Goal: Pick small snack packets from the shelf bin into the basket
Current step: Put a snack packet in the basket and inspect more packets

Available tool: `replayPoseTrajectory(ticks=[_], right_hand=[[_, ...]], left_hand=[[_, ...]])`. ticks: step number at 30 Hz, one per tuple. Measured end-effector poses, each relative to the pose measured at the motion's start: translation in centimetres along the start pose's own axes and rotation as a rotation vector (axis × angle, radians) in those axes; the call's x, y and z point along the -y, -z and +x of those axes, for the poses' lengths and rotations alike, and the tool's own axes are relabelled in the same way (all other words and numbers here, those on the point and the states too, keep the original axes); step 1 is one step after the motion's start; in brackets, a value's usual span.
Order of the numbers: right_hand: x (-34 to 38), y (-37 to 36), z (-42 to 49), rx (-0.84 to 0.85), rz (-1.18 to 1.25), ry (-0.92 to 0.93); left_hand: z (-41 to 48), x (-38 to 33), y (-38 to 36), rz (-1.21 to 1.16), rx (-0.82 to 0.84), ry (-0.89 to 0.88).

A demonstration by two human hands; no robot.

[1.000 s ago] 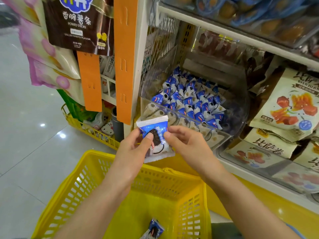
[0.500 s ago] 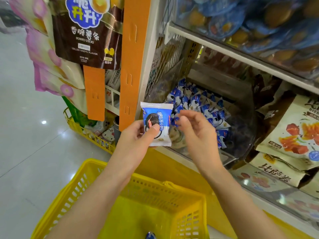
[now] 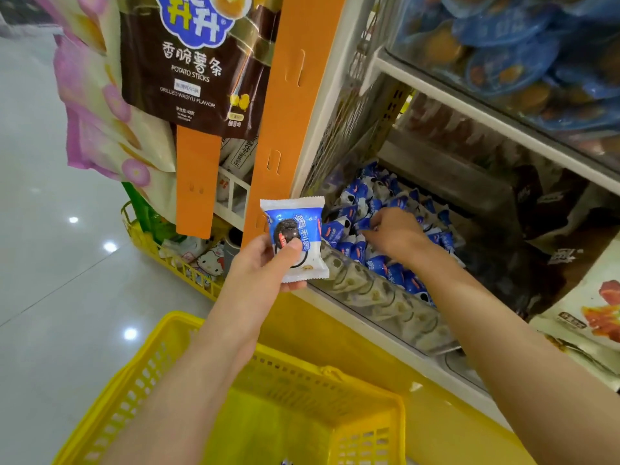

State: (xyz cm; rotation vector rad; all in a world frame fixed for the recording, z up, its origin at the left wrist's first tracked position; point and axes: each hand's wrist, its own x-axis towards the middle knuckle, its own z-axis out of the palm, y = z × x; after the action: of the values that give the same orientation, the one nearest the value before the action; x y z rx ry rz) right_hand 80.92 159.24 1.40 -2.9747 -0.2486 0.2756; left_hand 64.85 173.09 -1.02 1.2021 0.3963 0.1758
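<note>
My left hand [image 3: 265, 263] holds one blue-and-white snack packet [image 3: 297, 239] upright, thumb pressed on its front, in front of the shelf's orange post. My right hand [image 3: 392, 234] reaches into the clear shelf bin [image 3: 385, 298], fingers down among the pile of blue-and-white packets [image 3: 362, 203]; whether it grips one is hidden. The yellow plastic basket [image 3: 188, 374] sits below my arms, with a corner of a packet showing at its bottom edge.
An orange post [image 3: 285, 129] and a hanging brown potato-stick bag [image 3: 198, 62] stand left of the bin. A shelf of blue-lidded cups [image 3: 523, 52] lies above, snack bags [image 3: 597, 303] to the right. A low yellow rack [image 3: 181, 263] stands on the tiled floor.
My right hand let go of the packet and moved right into the bin. My left hand kept the packet and raised it slightly.
</note>
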Motion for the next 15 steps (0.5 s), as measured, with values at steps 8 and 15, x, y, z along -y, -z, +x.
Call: replayPoseTrajectory(ticks=[8,15], right_hand=[[-1.0,-0.2,-0.2,0.064,0.057,-0.013],[-2.1,1.7,-3.1,-0.286,0.442,0.081]], left_hand=[[-0.3,0.1,0.1,-0.018,0.016,0.035],[-1.1,0.3,-0.2,0.007,-0.012,0.104]])
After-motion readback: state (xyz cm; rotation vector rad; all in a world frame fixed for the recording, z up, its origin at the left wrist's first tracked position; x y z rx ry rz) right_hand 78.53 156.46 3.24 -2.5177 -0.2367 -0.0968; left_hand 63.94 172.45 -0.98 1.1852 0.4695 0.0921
